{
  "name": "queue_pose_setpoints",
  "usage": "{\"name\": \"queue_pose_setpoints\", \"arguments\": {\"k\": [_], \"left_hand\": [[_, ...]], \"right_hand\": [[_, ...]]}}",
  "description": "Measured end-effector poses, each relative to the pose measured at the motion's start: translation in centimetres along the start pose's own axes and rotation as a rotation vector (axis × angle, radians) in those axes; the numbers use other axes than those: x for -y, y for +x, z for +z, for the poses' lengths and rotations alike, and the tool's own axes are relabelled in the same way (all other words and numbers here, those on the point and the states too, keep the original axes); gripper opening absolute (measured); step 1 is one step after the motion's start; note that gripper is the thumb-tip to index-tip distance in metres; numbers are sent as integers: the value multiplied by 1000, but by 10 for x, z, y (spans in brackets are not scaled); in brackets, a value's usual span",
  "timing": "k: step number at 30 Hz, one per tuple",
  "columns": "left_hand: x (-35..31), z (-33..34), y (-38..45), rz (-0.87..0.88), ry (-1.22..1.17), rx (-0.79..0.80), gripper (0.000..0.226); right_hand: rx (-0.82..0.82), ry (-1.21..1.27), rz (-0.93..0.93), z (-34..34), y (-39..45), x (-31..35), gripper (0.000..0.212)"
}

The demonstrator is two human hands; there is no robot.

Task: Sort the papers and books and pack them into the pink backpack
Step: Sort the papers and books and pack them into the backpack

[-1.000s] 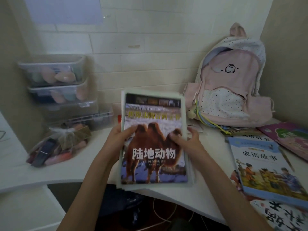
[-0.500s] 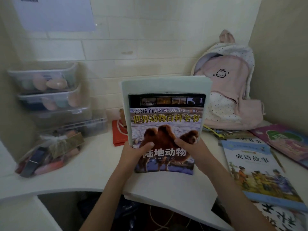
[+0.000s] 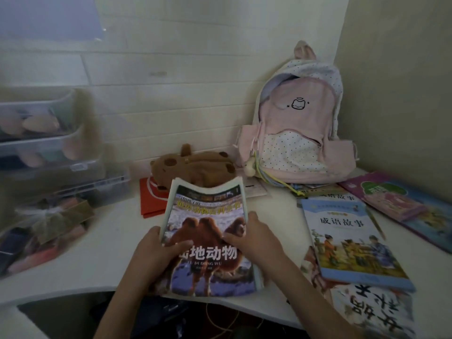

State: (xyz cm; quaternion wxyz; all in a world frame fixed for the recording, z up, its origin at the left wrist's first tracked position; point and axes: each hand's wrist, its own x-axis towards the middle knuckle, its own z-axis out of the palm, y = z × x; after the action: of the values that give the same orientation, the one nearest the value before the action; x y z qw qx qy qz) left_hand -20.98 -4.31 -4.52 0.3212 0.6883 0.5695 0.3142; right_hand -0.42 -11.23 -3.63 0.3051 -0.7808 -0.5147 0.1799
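— Head view, centre of the frame?
— Camel book (image 3: pixel 208 243) on a stack of papers, lying on the white surface (image 3: pixel 102 243), near edge over the rim, far edge bowed upward.
— Hands?
— Left hand (image 3: pixel 156 250) at the book's left edge, fingers wrapped round it, thumb across the cover. Right hand (image 3: pixel 254 238) at the right edge, gripping the same book, thumb on the cover.
— Upper right?
— Pink backpack (image 3: pixel 296 128) upright against the wall corner, top gaping open, well apart from the held book.
— Right side?
— Blue storybook (image 3: pixel 349 243) flat on other books, just beside the right hand; purple book (image 3: pixel 401 204) further right.
— Behind the camel book?
— Brown plush toy (image 3: pixel 193 167) and a red folder (image 3: pixel 149 201).
— Left side?
— Stacked clear bins (image 3: pixel 44 133), blurred; a clear bag (image 3: pixel 46 228) of items below them.
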Motion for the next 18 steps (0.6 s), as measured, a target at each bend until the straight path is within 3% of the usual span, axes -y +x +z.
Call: {"name": "queue_pose_setpoints", "arguments": {"k": [3,6,9,11,15,18], "left_hand": [[-6,-4,8,-49,152,114,53],[-11,-9,15,-75,282,218,63],[-13,-2,12,-71,320,217,68],[-17,6,8,-49,318,177,68],[-29,18,-3,53,342,85,73],[-40,29,-8,106,753,13,91]], "right_hand": [[-17,-247,36,1,-3,-5,74],[-95,-301,11,-14,-4,-16,67],[-246,-286,-51,-37,-4,-32,51],[-277,-343,-15,-53,-1,-45,52],[-62,-556,228,-75,1,-70,61],[13,-578,237,-81,-3,-81,53]]}}
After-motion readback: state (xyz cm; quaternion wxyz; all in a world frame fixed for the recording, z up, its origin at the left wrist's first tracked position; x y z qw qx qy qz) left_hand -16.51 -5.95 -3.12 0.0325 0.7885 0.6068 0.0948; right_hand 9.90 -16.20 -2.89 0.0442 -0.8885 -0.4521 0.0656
